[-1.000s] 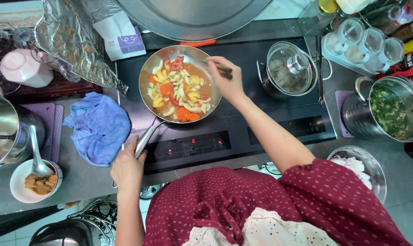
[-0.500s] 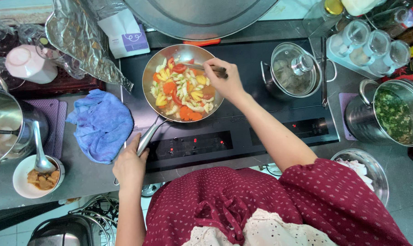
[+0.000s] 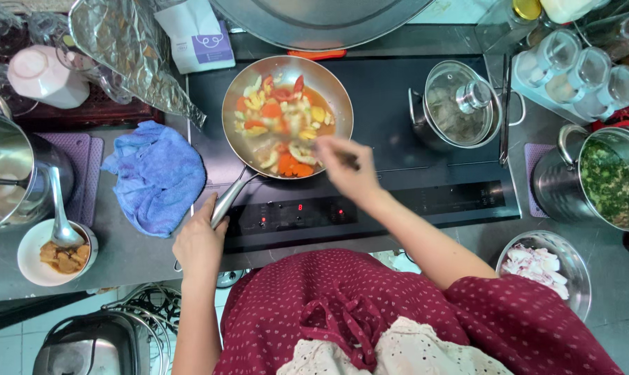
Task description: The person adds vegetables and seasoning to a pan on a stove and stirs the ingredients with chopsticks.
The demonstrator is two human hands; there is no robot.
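1. Left hand (image 3: 200, 243): grip wrapped round the metal pan handle (image 3: 225, 201), at the front edge of the cooktop (image 3: 411, 139).
2. Right hand (image 3: 345, 170): grip pinched narrow on a thin dark utensil (image 3: 348, 163), mostly hidden, over the pan's near rim; kind of utensil can't be told.
3. Frying pan (image 3: 287, 117): sits on the left zone of the black cooktop, holding orange, red & pale veg pieces in liquid.
4. Blue cloth (image 3: 158, 173): on the surface just left of the pan handle.
5. Lidded pot (image 3: 459, 103): on the cooktop, right of the pan, glass lid on.
6. Steel pot w/ greens (image 3: 606, 182): far right, off the cooktop.
7. Small bowl w/ spoon (image 3: 50, 251): front left on the surface.
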